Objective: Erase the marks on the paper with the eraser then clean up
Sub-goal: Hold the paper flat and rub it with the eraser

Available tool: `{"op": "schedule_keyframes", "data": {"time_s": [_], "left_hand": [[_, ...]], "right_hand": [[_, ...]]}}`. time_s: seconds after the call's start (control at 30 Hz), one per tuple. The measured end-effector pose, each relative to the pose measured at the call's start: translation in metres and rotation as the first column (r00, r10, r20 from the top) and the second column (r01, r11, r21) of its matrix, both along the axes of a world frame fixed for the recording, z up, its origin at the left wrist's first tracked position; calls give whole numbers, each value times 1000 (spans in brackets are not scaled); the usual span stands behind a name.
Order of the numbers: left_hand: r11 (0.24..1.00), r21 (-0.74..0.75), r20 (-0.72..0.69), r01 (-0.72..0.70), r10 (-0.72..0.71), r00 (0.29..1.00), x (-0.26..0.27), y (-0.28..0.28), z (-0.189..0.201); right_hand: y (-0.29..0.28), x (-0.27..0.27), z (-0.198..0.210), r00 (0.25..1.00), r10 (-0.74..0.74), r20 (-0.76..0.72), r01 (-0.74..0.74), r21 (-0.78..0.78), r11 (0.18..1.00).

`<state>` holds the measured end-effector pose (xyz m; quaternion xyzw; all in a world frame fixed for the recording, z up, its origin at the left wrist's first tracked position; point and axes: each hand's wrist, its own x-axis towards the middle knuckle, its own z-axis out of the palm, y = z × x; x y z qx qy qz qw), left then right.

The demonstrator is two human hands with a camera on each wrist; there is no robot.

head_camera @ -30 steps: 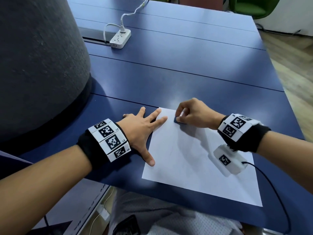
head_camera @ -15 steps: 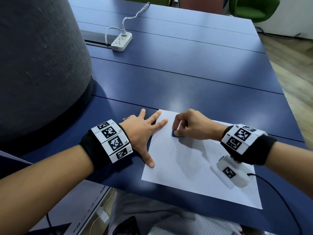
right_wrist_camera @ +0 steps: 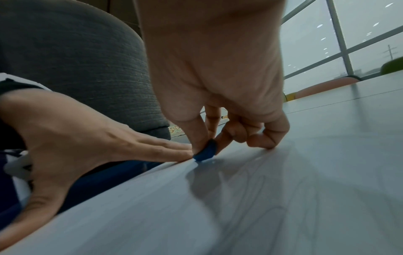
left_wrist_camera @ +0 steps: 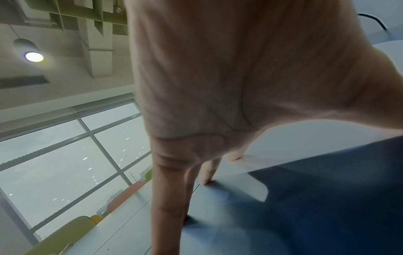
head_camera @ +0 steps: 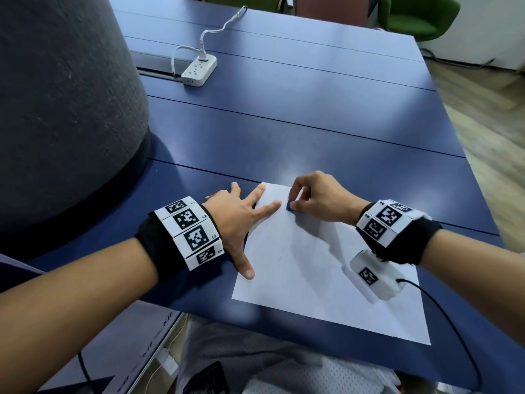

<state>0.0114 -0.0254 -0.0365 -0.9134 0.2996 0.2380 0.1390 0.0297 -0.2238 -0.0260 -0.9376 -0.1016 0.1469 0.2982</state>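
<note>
A white sheet of paper [head_camera: 326, 274] lies on the blue table [head_camera: 284, 123], near its front edge. My right hand [head_camera: 295, 204] pinches a small blue eraser [head_camera: 289, 206] between thumb and fingers and presses it on the paper's far left part; the right wrist view shows the eraser [right_wrist_camera: 206, 152] touching the sheet [right_wrist_camera: 261, 207]. My left hand [head_camera: 247, 223] lies flat with straight, spread fingers on the paper's left edge, its forefinger tip beside the eraser. Faint pencil lines show on the paper in the right wrist view.
A big grey felt-covered cone [head_camera: 62, 109] stands on the table at the left. A white power strip [head_camera: 199, 70] with a cable lies at the back. A green chair [head_camera: 417, 15] stands beyond the far edge. The table's right edge drops to a wooden floor [head_camera: 488, 132].
My right hand has rubbed the eraser to and fro near the paper's top left, ending closer to my left forefinger. The left hand stays flat on the sheet.
</note>
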Motion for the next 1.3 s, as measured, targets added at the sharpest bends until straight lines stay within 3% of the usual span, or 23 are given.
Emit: {"op": "schedule_keyframes", "data": {"time_s": [0.2, 0.4, 0.6, 0.77, 0.93, 1.1, 1.3], "left_hand": [[1000, 19, 0, -15, 15, 1000, -1, -4, 1], [1000, 18, 2, -17, 17, 1000, -2, -7, 4], [1000, 21, 2, -20, 20, 1000, -3, -6, 3], [999, 18, -8, -39, 40, 999, -2, -6, 1], [999, 26, -14, -40, 40, 999, -1, -6, -1], [999, 36, -15, -33, 33, 999, 0, -7, 0], [998, 55, -8, -17, 17, 1000, -1, -8, 2]], "right_hand": [[8, -33, -1, 976, 190, -103, -193, -28, 981], [-3, -16, -2, 1000, -21, -22, 21, 18, 1000], [7, -47, -3, 982, 168, -86, -170, -15, 985], [1, -29, -2, 1000, -1, -22, 1, -1, 1000], [14, -69, -3, 972, 198, -125, -200, -7, 980], [4, -51, -1, 998, 33, -54, -33, 17, 999], [16, -79, -2, 955, 258, -146, -259, 12, 966]]}}
